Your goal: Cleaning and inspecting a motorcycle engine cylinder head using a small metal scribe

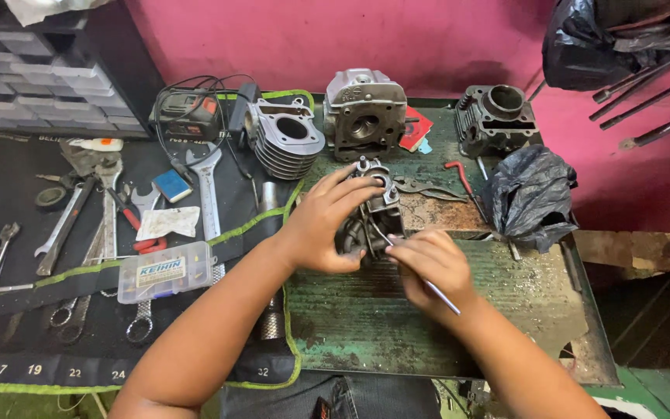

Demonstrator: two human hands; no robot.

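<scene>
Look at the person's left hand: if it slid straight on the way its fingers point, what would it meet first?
The left hand already grips the small metal engine part; beyond it, probably the pliers, though depth is unclear.

The left hand (pixel 321 221) covers the lower body of the small metal engine part (pixel 378 203), the thin tool's (pixel 441 296) tip vanishes behind the right hand (pixel 430 266), and the black bag (pixel 599 35) is cropped at the frame's top.

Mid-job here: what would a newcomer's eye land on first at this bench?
First, the left hand gripping a small metal engine part at mid-bench, while the right hand works a thin tool into it. Behind stand two finned cylinders and a cylinder head; wrenches lie on the black mat at left.
</scene>
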